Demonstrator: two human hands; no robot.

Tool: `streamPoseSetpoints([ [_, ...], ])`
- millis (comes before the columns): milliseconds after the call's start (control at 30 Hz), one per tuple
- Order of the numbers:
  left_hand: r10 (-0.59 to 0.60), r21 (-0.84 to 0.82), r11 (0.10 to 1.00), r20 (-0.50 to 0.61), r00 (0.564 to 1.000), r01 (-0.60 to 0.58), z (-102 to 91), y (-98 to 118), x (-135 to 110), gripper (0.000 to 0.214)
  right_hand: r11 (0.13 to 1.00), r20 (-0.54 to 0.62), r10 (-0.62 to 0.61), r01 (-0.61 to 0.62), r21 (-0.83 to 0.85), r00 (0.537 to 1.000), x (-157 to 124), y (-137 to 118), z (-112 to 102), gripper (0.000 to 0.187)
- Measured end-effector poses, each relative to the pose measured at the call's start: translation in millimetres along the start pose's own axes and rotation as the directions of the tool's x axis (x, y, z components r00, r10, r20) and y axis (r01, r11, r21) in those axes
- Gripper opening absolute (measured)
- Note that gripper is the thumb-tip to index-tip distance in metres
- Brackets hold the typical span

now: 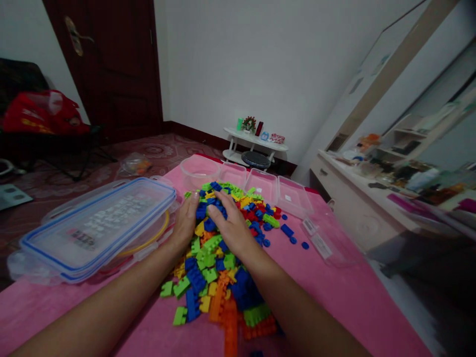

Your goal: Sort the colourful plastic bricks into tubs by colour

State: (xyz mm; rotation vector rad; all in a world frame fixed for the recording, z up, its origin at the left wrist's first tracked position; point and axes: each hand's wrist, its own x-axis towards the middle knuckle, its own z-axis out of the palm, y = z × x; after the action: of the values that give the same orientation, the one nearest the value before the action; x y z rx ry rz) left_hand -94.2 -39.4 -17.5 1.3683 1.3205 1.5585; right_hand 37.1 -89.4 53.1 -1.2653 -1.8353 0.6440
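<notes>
A heap of plastic building blocks (213, 258) in blue, green, yellow, orange and red spreads over the middle of the pink-covered table (312, 297). At the heap's left side lies my left hand (186, 218), palm turned inward against the blocks, fingers stretched out. My right hand (233, 225) rests on top of the heap from the right, its thumb apart from the extended fingers. Several blue blocks (210, 212) show in the gap between the two hands. Neither hand is closed round a single block. Parts of the fingertips are hard to make out among the pieces.
Clear lids with blue rims (100, 223) are stacked at the left. A round clear container (199, 171) and several rectangular clear boxes (262, 184) stand along the far edge. A clear lid (330, 243) lies at the right. Loose blue pieces (287, 230) lie right of the heap.
</notes>
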Motion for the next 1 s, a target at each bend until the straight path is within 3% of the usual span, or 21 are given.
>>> streamPoseSetpoints([
  [133,0.025,0.023,0.999,0.033,0.999,-0.026,-3.3,3,0,0.053,0.924,0.166,-0.193,0.236,-0.299,0.967,-60,-18,5,0.065],
  [233,-0.001,0.042,0.999,0.027,1.0,0.0,-2.5,5,0,0.052,0.763,0.371,-0.376,0.511,-0.396,0.849,-112,-4,6,0.068],
  [300,-0.024,0.054,0.998,0.015,1.0,0.023,-0.7,5,0,0.052,0.679,0.458,-0.403,0.595,-0.431,0.792,-132,13,3,0.061],
  [367,-0.039,0.066,0.997,0.017,0.999,0.038,1.8,4,-1,0.052,0.658,0.471,-0.336,0.561,-0.503,0.816,-137,26,-7,0.052],
  [500,-0.068,0.09,0.994,0.058,0.996,0.063,10.7,4,-9,0.052,0.668,0.326,-0.205,0.375,-0.642,0.923,-125,38,-40,0.04],
  [733,-0.037,0.26,0.965,0.24,0.97,-0.028,25.3,26,-33,0.053,0.677,0.117,-0.245,0.256,-0.689,0.962,-111,61,-80,0.038],
  [800,-0.036,0.347,0.931,0.393,0.919,-0.112,21.5,40,-39,0.053,0.74,0.043,-0.207,0.185,-0.647,0.977,-108,64,-89,0.03],
  [867,-0.047,0.444,0.857,0.573,0.818,-0.262,15.6,59,-43,0.055,0.822,-0.009,-0.15,0.12,-0.557,0.989,-101,64,-99,0.026],
  [933,-0.072,0.539,0.736,0.665,0.743,-0.41,11.3,80,-41,0.058,0.89,-0.043,-0.107,0.076,-0.449,0.993,-88,62,-109,0.024],
  [1000,-0.061,0.621,0.618,0.65,0.758,-0.483,11.9,99,-31,0.06,0.93,-0.088,-0.076,0.039,-0.365,0.993,-67,64,-116,0.028],
])
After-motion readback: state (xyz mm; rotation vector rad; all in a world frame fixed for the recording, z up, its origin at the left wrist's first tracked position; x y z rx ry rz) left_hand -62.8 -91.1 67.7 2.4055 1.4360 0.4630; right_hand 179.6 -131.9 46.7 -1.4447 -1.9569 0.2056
